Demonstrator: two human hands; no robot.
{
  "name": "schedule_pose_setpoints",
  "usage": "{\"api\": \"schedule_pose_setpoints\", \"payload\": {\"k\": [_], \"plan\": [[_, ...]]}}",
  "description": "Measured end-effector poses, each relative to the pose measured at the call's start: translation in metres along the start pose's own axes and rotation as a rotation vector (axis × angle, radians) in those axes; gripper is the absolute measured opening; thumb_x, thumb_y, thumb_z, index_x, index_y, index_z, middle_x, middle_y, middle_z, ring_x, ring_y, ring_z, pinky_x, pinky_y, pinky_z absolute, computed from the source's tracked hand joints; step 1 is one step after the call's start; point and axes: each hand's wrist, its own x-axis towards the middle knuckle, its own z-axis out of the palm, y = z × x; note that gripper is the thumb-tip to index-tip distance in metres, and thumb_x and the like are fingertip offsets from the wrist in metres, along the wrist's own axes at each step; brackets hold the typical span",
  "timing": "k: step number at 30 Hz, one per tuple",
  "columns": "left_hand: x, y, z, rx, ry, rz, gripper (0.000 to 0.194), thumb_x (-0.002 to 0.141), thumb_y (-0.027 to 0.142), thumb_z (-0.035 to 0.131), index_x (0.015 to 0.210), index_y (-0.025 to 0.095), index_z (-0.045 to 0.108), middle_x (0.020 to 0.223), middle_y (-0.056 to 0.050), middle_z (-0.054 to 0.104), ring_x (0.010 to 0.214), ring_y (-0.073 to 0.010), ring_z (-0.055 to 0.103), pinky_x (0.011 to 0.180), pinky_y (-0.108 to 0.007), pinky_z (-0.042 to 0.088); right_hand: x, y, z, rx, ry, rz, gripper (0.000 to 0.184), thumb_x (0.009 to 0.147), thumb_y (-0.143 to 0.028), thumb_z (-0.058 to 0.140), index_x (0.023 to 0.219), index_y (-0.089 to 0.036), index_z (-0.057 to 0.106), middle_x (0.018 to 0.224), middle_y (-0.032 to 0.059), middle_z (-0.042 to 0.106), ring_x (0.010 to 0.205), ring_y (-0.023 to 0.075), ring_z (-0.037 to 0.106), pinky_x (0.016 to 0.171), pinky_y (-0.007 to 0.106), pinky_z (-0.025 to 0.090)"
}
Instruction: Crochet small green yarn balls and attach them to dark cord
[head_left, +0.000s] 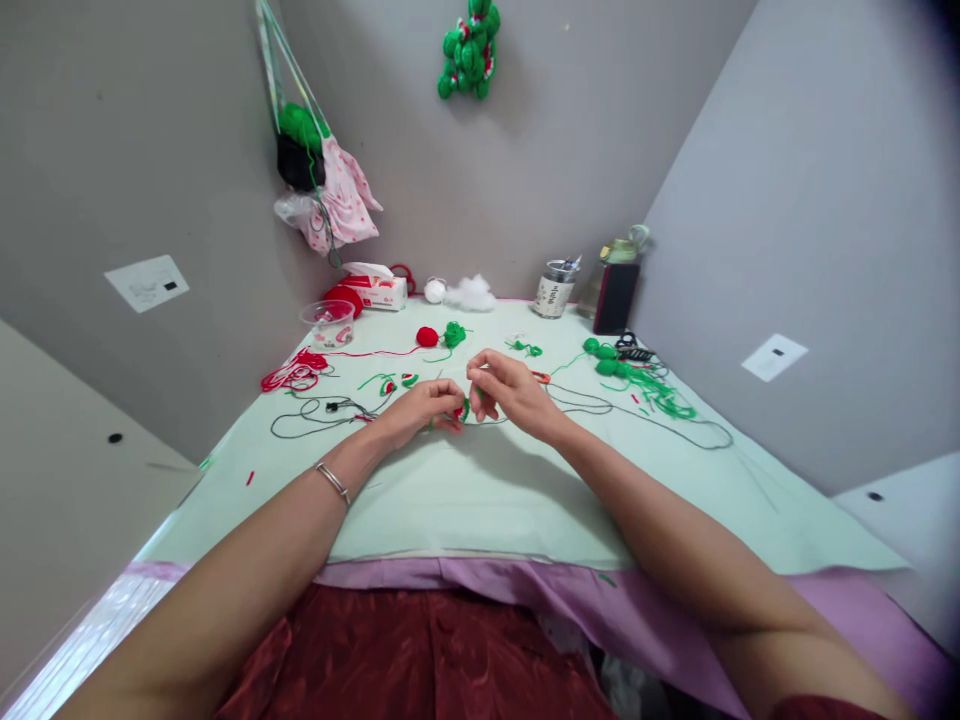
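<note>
My left hand (424,408) and my right hand (510,392) meet over the middle of a pale green cloth (480,500) on the table. Between their fingertips is a small red and green crocheted piece (464,409). My left fingers curl round it. My right fingers are pinched just above it, on something too small to name. A thin bracelet (333,482) sits on my left wrist. Two similar small crocheted pieces (397,383) lie just beyond my left hand.
Red yarn (292,373) lies at the left, a red ball (427,337) and green yarn (454,333) behind, green pieces and scraps (637,380) at the right. A clear cup (328,322), tissue box (375,288), white stuffing (471,293), tin (555,289) and dark box (616,296) line the back edge.
</note>
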Motion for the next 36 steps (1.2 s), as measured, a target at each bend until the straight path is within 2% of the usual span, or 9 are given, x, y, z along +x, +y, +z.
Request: {"api": "schedule_pose_setpoints", "payload": {"k": [4,6,10,15,18,21,24,29,36], "plan": [[0.002,0.002,-0.002,-0.032,0.02,0.007,0.02,0.074,0.03,0.073,0.079,0.014,0.062,0.074,0.0,0.055,0.065,-0.0111,0.054,0.07,-0.034,0.057,0.008,0.001,-0.016,0.295,0.177,0.038,0.03,0.085,-0.046,0.067,0.087,-0.021,0.05,0.049,-0.0105,0.039,0.047,0.0094,0.048,0.05,0.023,0.037],[0.002,0.001,-0.004,-0.053,0.011,0.028,0.02,0.075,0.03,0.073,0.08,0.014,0.062,0.074,-0.001,0.056,0.066,-0.0115,0.055,0.071,-0.033,0.057,0.012,0.005,-0.023,0.361,0.232,0.081,0.034,0.08,-0.046,0.072,0.085,-0.02,0.051,0.05,-0.0106,0.038,0.047,0.0081,0.046,0.049,0.022,0.034],[0.002,-0.002,-0.005,-0.098,-0.034,-0.02,0.021,0.077,0.03,0.074,0.083,0.014,0.063,0.083,-0.004,0.064,0.077,-0.0144,0.063,0.082,-0.035,0.055,0.015,0.024,-0.034,0.359,0.245,0.255,0.036,0.072,-0.043,0.077,0.081,-0.018,0.053,0.056,-0.0055,0.052,0.049,0.0086,0.052,0.045,0.02,0.032],[0.002,-0.003,-0.005,-0.168,-0.006,-0.012,0.025,0.073,0.026,0.079,0.083,0.014,0.06,0.09,-0.005,0.069,0.08,-0.0143,0.068,0.085,-0.031,0.052,0.019,0.05,-0.04,0.295,0.218,0.411,0.027,0.076,-0.035,0.073,0.082,-0.016,0.055,0.072,0.0029,0.066,0.054,0.0096,0.06,0.048,0.02,0.042],[0.002,-0.002,-0.005,-0.212,-0.011,0.006,0.028,0.073,0.021,0.078,0.097,0.017,0.063,0.087,-0.002,0.069,0.08,-0.0138,0.069,0.083,-0.03,0.053,0.022,0.06,-0.051,0.046,0.262,0.383,0.017,0.087,-0.03,0.058,0.094,-0.015,0.057,0.091,0.0088,0.072,0.057,0.0113,0.064,0.052,0.023,0.045],[0.004,-0.002,-0.007,-0.216,0.038,-0.016,0.024,0.076,0.019,0.075,0.097,0.013,0.068,0.087,-0.004,0.07,0.08,-0.0129,0.068,0.082,-0.027,0.054,0.023,0.069,-0.073,-0.531,0.36,0.307,0.02,0.093,-0.022,0.046,0.105,-0.016,0.06,0.097,0.0095,0.073,0.071,0.0158,0.067,0.064,0.027,0.048],[0.006,-0.004,-0.008,-0.224,0.074,-0.04,0.018,0.077,0.018,0.073,0.093,0.01,0.07,0.085,-0.007,0.071,0.079,-0.0132,0.069,0.083,-0.027,0.054,0.02,0.078,-0.093,-1.005,0.323,0.33,0.022,0.093,-0.02,0.048,0.104,-0.016,0.067,0.105,0.0134,0.072,0.095,0.0239,0.066,0.078,0.033,0.046],[0.006,-0.004,-0.009,-0.265,0.133,0.003,0.021,0.077,0.016,0.074,0.098,0.014,0.073,0.1,-0.007,0.072,0.09,-0.0139,0.07,0.089,-0.027,0.054,0.017,0.088,-0.099,-1.109,0.203,0.31,0.021,0.089,-0.022,0.06,0.105,-0.016,0.071,0.111,0.0154,0.068,0.103,0.0275,0.06,0.082,0.033,0.043],[0.007,-0.003,-0.009,-0.252,0.174,0.025,0.023,0.077,0.016,0.074,0.099,0.014,0.075,0.105,-0.009,0.074,0.092,-0.0147,0.071,0.09,-0.027,0.054,0.02,0.079,-0.093,-1.142,0.222,0.211,0.024,0.093,-0.019,0.051,0.102,-0.016,0.073,0.106,0.0145,0.065,0.102,0.0259,0.057,0.082,0.033,0.041]]}}
